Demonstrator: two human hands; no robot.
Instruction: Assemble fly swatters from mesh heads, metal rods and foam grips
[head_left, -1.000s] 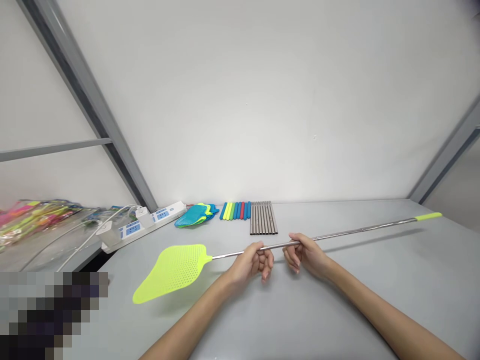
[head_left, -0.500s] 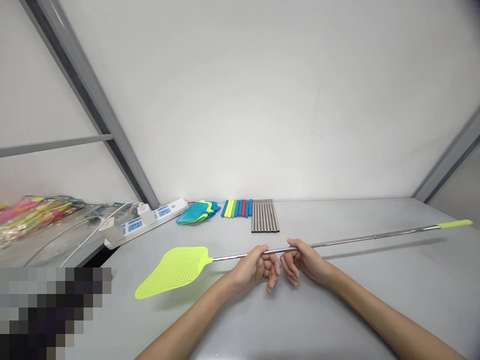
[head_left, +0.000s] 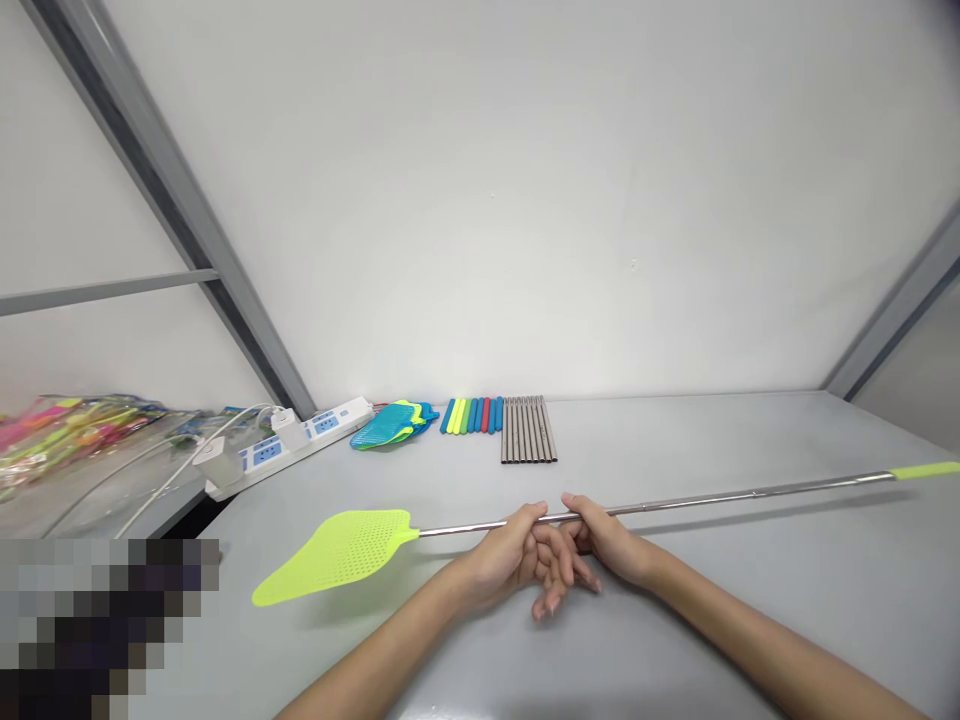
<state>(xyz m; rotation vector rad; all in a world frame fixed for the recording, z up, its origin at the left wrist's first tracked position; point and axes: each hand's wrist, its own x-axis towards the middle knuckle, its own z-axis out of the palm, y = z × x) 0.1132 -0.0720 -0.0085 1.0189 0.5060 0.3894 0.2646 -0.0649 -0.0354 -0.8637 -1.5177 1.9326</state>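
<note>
A fly swatter with a yellow-green perforated head and an extended telescopic metal rod stretches across the table in front of me. Its yellow-green handle reaches the right edge of the view. My left hand grips the rod between thumb and curled fingers, left of its middle. Close beside it, my right hand pinches the same rod, thumb on top. The fingers of both hands overlap beneath the rod, so some of the right ones are hidden. Swatter and hands are held above the tabletop.
Along the wall lie a stack of blue and yellow-green swatter heads, a row of coloured handles and a row of metal tubes. A white power strip with plugged-in chargers sits left, near bagged colourful items.
Both hands have come closer together on the rod, their fingers now overlapping. The swatter has dropped slightly toward me, its head shifting a little left and its handle right.
</note>
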